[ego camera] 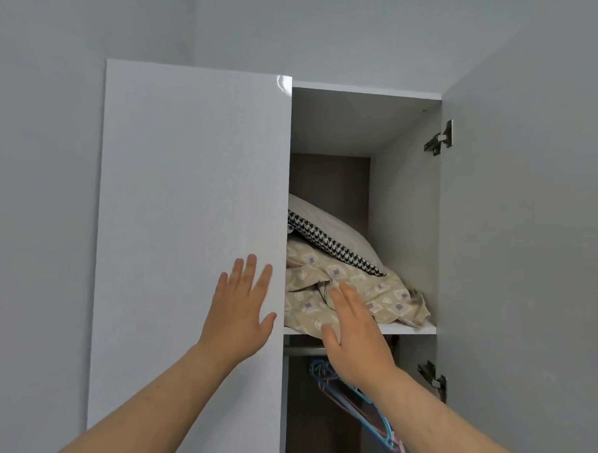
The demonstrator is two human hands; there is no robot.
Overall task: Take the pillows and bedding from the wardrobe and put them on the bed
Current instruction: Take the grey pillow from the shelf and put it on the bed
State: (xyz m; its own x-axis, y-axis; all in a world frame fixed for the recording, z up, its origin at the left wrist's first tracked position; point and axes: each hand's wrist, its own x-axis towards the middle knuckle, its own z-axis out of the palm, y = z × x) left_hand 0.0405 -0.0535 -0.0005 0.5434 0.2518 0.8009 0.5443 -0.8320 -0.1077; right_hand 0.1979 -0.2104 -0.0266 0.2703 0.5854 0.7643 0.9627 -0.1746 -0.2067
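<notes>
A: Where is the bedding sitting?

B: The crumpled beige bedding with a pale square-and-circle print (373, 294) is lying on the white upper shelf (413, 329) of the tall white wardrobe (365, 91), bulging over the shelf's near edge at the left. A pale grey pillow with a black-and-white houndstooth band (335, 228) is resting on top of it, tilting up toward the far left.

A: And the doors?

B: The glossy white left door (189, 204) is standing closed, hiding the left part of the shelf. The matt white right door (530, 236) is standing open at the right, with an upper metal hinge (440, 138) and a lower metal hinge (435, 379) showing along its inner edge.

A: What are the hands doing?

B: Both are reaching up, backs toward the camera. The left-hand grip (240, 313) is spreading its fingers wide in front of the closed door, just beside its right edge; I cannot tell whether it is touching the panel. The right-hand grip (354, 335) is holding its fingers straight and close together, curling round nothing. Its fingertips are overlapping the bedding's near folds, though contact is impossible to judge.

A: Anything lower down?

B: Under the shelf a metal rail (302, 349) is running across, and blue and pink plastic hangers (358, 400) are hanging below it, partly behind the right wrist.
</notes>
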